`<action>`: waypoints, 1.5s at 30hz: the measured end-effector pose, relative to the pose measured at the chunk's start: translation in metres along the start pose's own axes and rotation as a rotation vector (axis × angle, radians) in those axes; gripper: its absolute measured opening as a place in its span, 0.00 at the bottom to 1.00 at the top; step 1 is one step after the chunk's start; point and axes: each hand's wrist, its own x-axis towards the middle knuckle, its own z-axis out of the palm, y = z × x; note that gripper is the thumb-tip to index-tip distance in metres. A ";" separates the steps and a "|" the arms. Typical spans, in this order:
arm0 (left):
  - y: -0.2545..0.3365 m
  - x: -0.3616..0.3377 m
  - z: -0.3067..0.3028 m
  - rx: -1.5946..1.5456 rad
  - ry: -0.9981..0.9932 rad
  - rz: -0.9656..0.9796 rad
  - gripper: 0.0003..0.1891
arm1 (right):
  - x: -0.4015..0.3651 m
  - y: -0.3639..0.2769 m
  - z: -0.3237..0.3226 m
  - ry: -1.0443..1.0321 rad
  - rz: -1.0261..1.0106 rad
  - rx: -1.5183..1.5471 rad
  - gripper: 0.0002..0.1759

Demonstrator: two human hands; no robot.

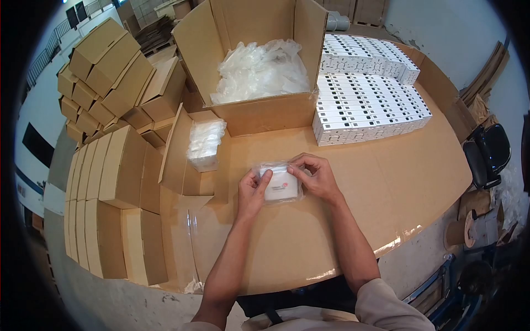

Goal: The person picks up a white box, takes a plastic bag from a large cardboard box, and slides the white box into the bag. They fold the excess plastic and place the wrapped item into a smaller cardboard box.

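A small white box [280, 190] with a red mark lies in a clear plastic bag on the cardboard-covered table [386, 187]. My left hand [251, 190] grips the bag's left edge, thumb on top of the box. My right hand [313, 175] holds the bag's upper right edge, fingers curled over it. Both hands rest on the table surface.
An open carton [259, 110] of clear plastic bags stands behind the hands. A small stack of bags [205, 142] lies to its left. Rows of white printed boxes [367, 102] sit at the back right. Closed brown cartons [113, 182] are stacked along the left. A black chair [488, 151] stands at the right.
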 end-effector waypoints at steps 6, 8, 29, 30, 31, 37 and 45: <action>-0.005 0.001 0.000 -0.036 0.037 0.113 0.15 | -0.002 -0.002 0.007 0.038 -0.010 -0.003 0.05; -0.009 0.002 -0.002 -0.031 0.044 0.099 0.14 | -0.003 -0.006 0.006 0.039 -0.003 -0.040 0.06; 0.000 0.005 -0.005 0.020 0.073 0.225 0.14 | -0.005 -0.007 0.014 -0.067 0.148 0.207 0.23; 0.002 0.005 -0.002 -0.038 0.051 0.247 0.12 | -0.004 -0.004 0.014 -0.065 0.151 0.192 0.21; 0.005 0.004 0.003 -0.097 0.030 0.269 0.11 | -0.004 -0.002 0.014 -0.064 0.154 0.178 0.19; 0.007 0.001 0.001 -0.052 -0.035 0.205 0.08 | -0.005 -0.007 0.007 -0.079 0.264 0.179 0.09; 0.004 0.000 0.004 -0.070 0.050 0.199 0.09 | -0.005 -0.009 0.007 -0.105 0.191 0.218 0.05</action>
